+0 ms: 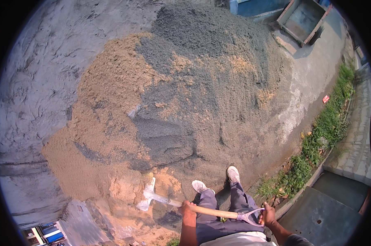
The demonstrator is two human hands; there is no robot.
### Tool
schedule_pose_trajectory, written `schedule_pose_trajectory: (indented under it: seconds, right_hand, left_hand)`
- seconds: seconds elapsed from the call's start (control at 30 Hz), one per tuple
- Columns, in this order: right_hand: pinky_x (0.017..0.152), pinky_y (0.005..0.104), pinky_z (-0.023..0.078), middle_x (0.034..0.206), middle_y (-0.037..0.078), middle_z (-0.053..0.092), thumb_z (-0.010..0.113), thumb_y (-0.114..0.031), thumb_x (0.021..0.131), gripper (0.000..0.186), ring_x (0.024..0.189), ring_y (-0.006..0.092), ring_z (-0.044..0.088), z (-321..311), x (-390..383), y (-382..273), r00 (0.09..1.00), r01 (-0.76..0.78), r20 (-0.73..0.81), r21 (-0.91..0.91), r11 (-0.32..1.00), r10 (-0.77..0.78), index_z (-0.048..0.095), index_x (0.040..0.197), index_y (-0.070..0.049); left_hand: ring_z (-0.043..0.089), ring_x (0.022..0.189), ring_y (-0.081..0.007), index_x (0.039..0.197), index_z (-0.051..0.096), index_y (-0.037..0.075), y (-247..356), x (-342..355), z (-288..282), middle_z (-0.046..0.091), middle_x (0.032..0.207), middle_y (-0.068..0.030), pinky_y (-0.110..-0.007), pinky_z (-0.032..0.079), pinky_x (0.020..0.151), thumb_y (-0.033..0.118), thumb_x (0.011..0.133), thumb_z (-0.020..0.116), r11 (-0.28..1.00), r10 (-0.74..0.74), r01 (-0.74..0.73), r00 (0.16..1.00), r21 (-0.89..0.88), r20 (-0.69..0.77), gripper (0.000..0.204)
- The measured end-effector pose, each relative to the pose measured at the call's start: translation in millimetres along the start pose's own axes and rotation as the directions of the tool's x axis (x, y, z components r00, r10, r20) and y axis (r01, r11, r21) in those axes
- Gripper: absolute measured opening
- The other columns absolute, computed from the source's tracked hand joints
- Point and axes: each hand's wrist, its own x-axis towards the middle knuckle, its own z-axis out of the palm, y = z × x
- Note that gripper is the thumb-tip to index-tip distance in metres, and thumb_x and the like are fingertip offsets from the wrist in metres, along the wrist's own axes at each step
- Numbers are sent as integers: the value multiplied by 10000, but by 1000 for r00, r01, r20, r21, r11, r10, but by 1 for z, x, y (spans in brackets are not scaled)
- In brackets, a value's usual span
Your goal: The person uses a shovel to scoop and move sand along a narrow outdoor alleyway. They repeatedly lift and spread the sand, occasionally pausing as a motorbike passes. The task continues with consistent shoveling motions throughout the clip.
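Across my thighs lies a shovel (216, 212) with a pale wooden shaft and a metal D-shaped handle. My left hand (188, 208) wraps round the shaft near its metal socket. At the other end my right hand (268, 215) is closed on the D-handle. The shovel's light metal blade (147, 194) points left, at the near edge of a large pile of orange-brown sand (111, 78) mixed with dark grey material (210, 30). Whether the blade carries any sand is hard to make out.
A rough grey wall (37, 82) rises behind the pile on the left. A metal cart (303, 22) stands at the far right. Grass (317, 143) borders the concrete path, with a grey slab (331, 215) beyond. My shoes (233, 174) rest on sandy ground.
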Motion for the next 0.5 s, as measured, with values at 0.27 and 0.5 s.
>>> schedule_pose_trajectory:
  seconds: [0.27,0.5]
  right_hand:
    - [343,319,419,474,30,449,460,-550,926,497,346,176,437,122,24,-60,901,-308,375,195,931,220,546,753,-92]
    - [338,290,397,522,36,491,461,-480,950,423,349,163,391,117,30,-66,942,-224,302,232,947,149,538,801,-92]
  left_hand:
    - [561,789,-207,1112,386,-18,181,-116,233,508,935,-124,-368,486,740,54,768,686,645,633,-748,639,159,437,461]
    - [574,793,-229,1108,399,-12,174,-96,219,517,953,-124,-378,489,738,76,769,687,689,599,-698,701,198,388,453]
